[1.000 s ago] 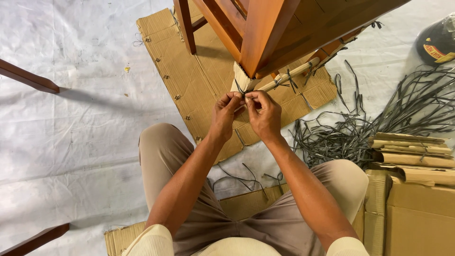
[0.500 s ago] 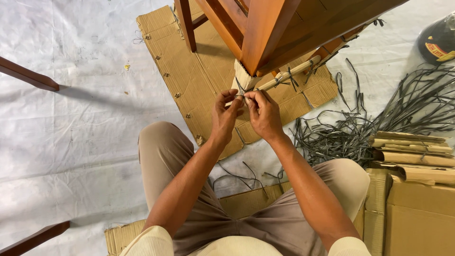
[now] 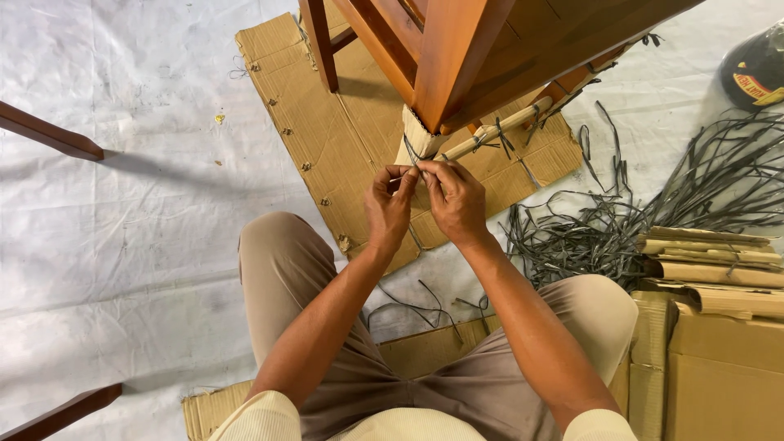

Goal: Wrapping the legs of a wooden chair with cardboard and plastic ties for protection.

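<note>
A reddish wooden chair leg (image 3: 449, 61) stands in front of me, its foot wrapped in a cardboard sleeve (image 3: 418, 139). A dark plastic strap (image 3: 411, 151) runs around that sleeve. My left hand (image 3: 389, 208) and my right hand (image 3: 454, 198) meet just below the wrapped foot, fingertips pinching the ends of the strap between them. A cardboard-wrapped rail (image 3: 498, 129) tied with more dark straps runs off to the right from the leg.
A flat cardboard sheet (image 3: 327, 131) lies under the chair on a white floor cover (image 3: 122, 212). A heap of loose dark straps (image 3: 653, 212) lies at right, beside stacked cardboard pieces (image 3: 719, 269). Other wooden legs (image 3: 49, 135) show at left. A dark bag (image 3: 755, 73) sits top right.
Both hands dropped slightly and shifted their pinch on the strap ends at the wrapped foot; the left hand's fingers closed in nearer the right. Nothing else moved.
</note>
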